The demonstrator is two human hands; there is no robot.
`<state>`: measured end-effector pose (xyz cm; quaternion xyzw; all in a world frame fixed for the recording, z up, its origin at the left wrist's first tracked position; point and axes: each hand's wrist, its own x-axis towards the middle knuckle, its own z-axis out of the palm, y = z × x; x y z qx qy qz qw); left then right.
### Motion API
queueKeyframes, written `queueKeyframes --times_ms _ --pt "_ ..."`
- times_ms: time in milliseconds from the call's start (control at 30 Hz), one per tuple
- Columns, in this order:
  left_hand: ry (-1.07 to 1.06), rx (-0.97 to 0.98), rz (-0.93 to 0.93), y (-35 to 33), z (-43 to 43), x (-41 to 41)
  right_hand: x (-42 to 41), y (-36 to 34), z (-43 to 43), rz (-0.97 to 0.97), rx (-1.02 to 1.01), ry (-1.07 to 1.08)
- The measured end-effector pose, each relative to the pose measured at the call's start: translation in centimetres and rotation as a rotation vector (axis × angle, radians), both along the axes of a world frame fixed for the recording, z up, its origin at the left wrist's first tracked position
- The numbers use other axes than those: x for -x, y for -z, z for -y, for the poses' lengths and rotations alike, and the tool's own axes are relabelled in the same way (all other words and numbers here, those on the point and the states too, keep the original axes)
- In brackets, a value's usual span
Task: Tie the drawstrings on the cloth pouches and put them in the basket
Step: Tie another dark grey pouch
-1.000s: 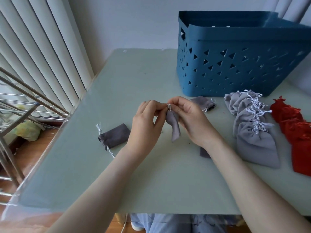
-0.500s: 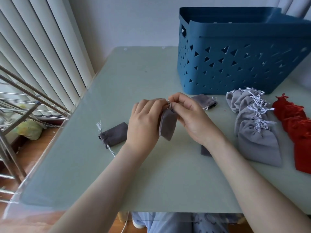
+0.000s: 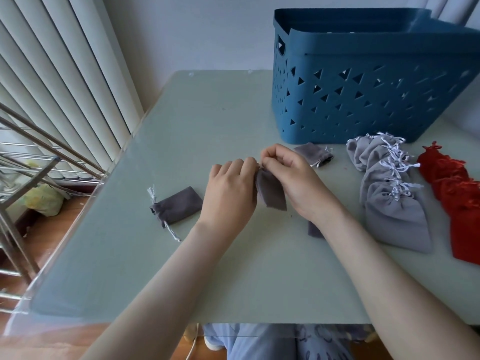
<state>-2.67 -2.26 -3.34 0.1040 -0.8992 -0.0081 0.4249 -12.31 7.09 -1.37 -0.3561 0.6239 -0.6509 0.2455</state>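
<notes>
At the centre of the frame, a person's left hand [image 3: 228, 193] and right hand [image 3: 291, 178] both pinch the gathered neck of a small dark grey pouch [image 3: 271, 190], soft and velvety, hanging flat just above a smooth pale green table [image 3: 207, 120]. A matching tied pouch [image 3: 179, 205] lies at its left. In the upper right stands a blue plastic basket [image 3: 363, 100] pierced with triangular holes, with overlapping light grey pouches [image 3: 389, 203] and red pouches [image 3: 457, 201] below it
</notes>
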Motion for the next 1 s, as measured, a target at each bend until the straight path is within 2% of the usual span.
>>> queueKeyframes --times_ms 67,167,400,667,1000 --pt "0.019 -0.059 0.003 0.27 -0.04 -0.01 0.11 -0.09 -0.02 0.08 -0.02 -0.053" --pt "-0.003 -0.079 0.002 0.43 0.28 -0.05 0.11 -0.12 -0.01 0.085 -0.075 -0.077" --pt "-0.008 -0.054 -0.032 0.29 0.13 -0.07 0.26 -0.52 -0.49 0.172 0.007 -0.106" --pt "0.027 0.008 -0.078 0.37 0.37 -0.22 0.66 -0.55 -0.73 0.165 -0.021 -0.141" --pt "0.08 -0.008 0.002 0.53 0.81 -0.31 0.66 -0.47 -0.7 0.099 -0.066 -0.127"
